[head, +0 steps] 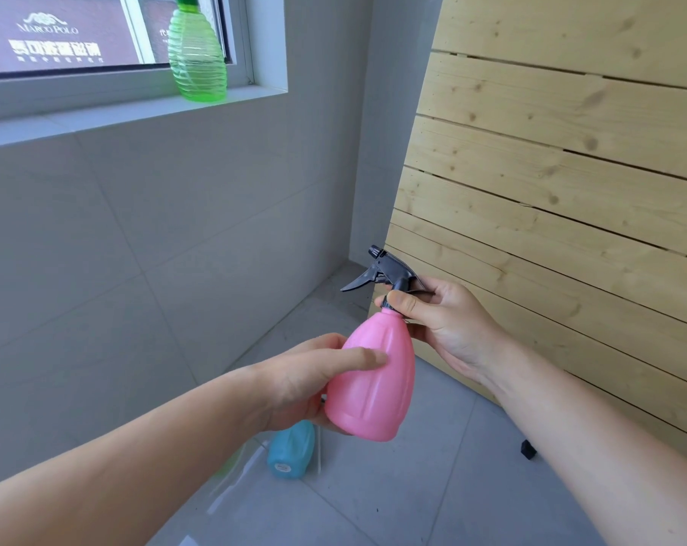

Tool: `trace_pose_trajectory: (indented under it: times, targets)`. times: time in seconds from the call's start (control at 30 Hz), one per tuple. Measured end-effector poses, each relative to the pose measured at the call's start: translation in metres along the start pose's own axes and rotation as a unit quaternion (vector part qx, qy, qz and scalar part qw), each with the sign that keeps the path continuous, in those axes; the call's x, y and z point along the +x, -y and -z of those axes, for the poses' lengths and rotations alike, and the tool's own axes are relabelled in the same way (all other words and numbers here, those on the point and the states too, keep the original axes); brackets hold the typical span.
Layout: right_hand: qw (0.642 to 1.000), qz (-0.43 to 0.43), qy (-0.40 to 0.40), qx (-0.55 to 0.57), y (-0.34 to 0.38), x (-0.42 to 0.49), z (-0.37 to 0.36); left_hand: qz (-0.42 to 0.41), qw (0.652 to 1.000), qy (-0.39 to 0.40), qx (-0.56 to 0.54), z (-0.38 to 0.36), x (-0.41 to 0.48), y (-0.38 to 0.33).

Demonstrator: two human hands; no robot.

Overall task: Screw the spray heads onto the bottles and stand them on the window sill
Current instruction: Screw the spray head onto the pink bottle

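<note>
Three spray bottles, two hands, one dark spray head in view.

One pink bottle (373, 382) is held in the air above the tiled floor (432, 486), tilted a little; the left hand (314, 380) has its grip wrapped around the body, and the right hand (444, 317) has its grip pinched on the collar of the black spray head (389, 269) sitting on the bottle's neck. One green bottle (197, 53) stands upright near the right end of the window sill (97, 116), with a green top that runs out of view. One blue bottle (290, 451) lies on the floor below the left hand, partly hidden by it, with a thin white tube (318, 455) just beside it. No liquid can be made out in any of them. Pale wooden slats (562, 171) lean at the right.
</note>
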State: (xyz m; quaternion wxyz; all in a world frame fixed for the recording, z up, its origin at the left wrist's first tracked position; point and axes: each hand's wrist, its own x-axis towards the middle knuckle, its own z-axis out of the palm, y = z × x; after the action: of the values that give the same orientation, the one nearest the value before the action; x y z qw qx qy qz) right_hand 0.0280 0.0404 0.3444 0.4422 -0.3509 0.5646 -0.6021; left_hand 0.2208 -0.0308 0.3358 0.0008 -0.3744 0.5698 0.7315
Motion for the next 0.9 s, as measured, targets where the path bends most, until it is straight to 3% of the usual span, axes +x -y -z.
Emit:
trace_pose_trajectory:
  times: [0.1,0.33,0.53,0.77,0.9]
  targets:
    - [1.0,-0.007,-0.005,0.01,0.0004,0.0014,0.0019,-0.014,0.999,-0.032,0.009,-0.0034,0.0012,0.0003]
    - [1.0,-0.017,-0.001,0.021,0.0002,0.0016,0.0024,-0.006,1.0,-0.006,-0.026,-0.0024,0.0011,0.0009]
    - [1.0,-0.009,-0.004,0.014,-0.0003,0.0024,0.0029,-0.035,0.997,-0.06,0.034,-0.0045,0.0017,0.0007]
    - [1.0,-0.001,0.001,0.002,0.0008,0.0024,0.0017,-0.02,0.999,-0.024,0.009,-0.0015,0.0031,0.0005]
    - [1.0,0.0,-0.005,0.004,-0.0005,0.0027,0.0028,-0.037,0.998,-0.049,0.033,-0.0047,0.0021,0.0009]
